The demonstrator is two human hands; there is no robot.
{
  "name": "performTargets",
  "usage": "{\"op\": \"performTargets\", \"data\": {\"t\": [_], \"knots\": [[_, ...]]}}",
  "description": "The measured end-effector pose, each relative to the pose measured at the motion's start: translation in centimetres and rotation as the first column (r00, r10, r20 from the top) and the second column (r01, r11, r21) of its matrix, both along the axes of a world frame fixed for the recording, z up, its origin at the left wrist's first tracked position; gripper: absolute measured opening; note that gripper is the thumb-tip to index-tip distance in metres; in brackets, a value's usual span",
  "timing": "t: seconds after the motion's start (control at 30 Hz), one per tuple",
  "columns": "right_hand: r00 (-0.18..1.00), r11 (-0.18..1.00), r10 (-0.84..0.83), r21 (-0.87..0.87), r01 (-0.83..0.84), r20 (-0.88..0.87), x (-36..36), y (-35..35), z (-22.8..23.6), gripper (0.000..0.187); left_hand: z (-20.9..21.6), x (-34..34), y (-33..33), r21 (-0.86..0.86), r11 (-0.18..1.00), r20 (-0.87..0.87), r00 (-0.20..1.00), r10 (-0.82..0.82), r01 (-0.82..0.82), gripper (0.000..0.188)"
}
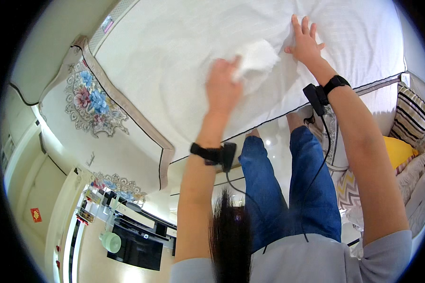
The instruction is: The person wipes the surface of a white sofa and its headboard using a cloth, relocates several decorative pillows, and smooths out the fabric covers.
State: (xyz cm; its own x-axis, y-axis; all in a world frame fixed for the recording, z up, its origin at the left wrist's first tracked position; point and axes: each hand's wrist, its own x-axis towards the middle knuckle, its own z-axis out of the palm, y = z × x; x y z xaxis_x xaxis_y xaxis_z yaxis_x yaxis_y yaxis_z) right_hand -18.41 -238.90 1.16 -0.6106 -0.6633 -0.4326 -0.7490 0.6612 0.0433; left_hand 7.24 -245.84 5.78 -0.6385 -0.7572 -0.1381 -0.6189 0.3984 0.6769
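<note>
A wide surface under a white cover (pixel 174 42) with a dark piped edge stretches out before me. My left hand (pixel 223 85), blurred by motion, is over its middle with the fingers closed at a crumpled white tissue or thin cloth (pixel 262 59). The tissue spreads to the right of the fingers, against the cover. Farther right, my right hand (pixel 307 45) lies flat on the cover with its fingers spread and nothing in it. Soft wrinkles run through the fabric around that hand.
At the left stands a white panel with blue and pink embroidered flowers (pixel 98 101). Cushions, one striped (pixel 411 115) and one yellow (pixel 399 151), lie at the right. A black screen (pixel 136 247) and a pale green container (pixel 110 242) show at the lower left. Cables hang from both wrist straps.
</note>
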Motion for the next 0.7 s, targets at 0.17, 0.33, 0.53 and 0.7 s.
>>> {"op": "performTargets", "data": {"t": [0.17, 0.33, 0.53, 0.7], "knots": [[1.0, 1.0, 0.013, -0.02, -0.013, -0.018, 0.2, -0.6, 0.1, 0.108, -1.7, 5.9, -9.9, -0.412, 0.81, -0.022, 0.893, 0.449, -0.417, 0.038], [1.0, 1.0, 0.013, -0.004, -0.013, -0.021, 0.7, -1.2, 0.0, 0.107, -4.8, 4.8, -0.7, -0.406, 0.899, 0.023, 0.982, 0.19, -0.165, 0.024], [0.999, 0.999, -0.005, -0.033, 0.006, 0.035, -0.1, -0.2, 0.2, 0.108, -0.2, 0.9, 9.9, 0.058, 0.942, -0.069, 0.943, -0.327, 0.331, 0.047], [0.999, 1.0, -0.02, -0.023, 0.021, 0.035, -0.3, -0.1, 0.6, 0.108, -1.2, 10.4, -1.4, -0.399, 0.873, 0.038, 0.947, 0.32, -0.279, 0.053]]}}
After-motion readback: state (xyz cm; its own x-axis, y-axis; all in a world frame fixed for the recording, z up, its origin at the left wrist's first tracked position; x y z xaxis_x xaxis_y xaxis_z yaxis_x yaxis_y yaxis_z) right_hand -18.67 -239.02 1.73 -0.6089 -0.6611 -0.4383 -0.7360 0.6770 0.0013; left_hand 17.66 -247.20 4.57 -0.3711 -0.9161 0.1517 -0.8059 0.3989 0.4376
